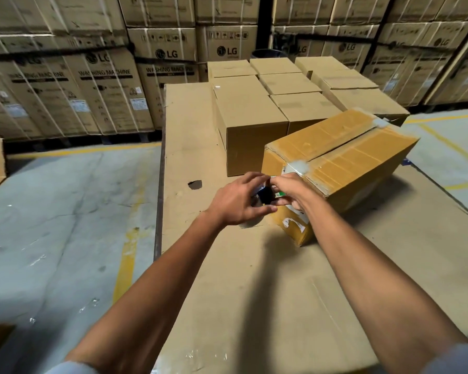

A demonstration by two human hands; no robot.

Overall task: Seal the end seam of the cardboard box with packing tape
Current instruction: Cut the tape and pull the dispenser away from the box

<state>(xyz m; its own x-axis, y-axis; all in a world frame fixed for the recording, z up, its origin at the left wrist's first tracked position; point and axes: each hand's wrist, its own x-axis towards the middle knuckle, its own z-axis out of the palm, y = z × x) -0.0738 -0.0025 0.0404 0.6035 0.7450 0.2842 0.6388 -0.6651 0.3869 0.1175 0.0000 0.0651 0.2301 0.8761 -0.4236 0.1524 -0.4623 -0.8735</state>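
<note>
A cardboard box (343, 155) covered in glossy brown tape lies at an angle on the cardboard-covered table (254, 279), its near end facing me. My left hand (238, 201) is curled around a tape roll (265, 195), whose dark core shows between the fingers, right at the box's near end. My right hand (292, 193) pinches at the roll's edge and rests against the end face of the box. The end seam is mostly hidden behind both hands. A torn white label (295, 222) shows lower on that face.
Several plain closed cartons (251, 117) stand in rows at the back of the table, just behind the taped box. The table sheet has a small hole (195, 184). Stacked washing-machine cartons (73, 87) line the back wall. Grey floor with yellow lines (127, 255) lies left.
</note>
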